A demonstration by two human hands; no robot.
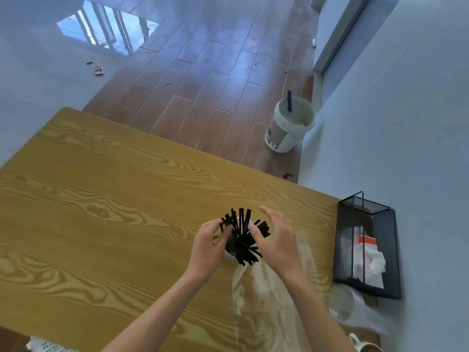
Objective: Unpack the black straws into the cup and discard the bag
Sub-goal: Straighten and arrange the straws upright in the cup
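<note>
Straws [242, 236], black, stand fanned out in a cup [229, 252] near the middle of our wooden table [101, 199]. Our left hand [209, 246] curls its fingers onto the straws on the left side; our right hand [275, 238] hovers beside them, fingers relaxed and spread, thumb near the bundle. We see the clear bag [256, 295] lying flat on the table under our right forearm. A black mesh bin [368, 247] sits at the right edge, holding white paper. A white bucket [289, 125] stands on the floor; we cannot read its label.
</note>
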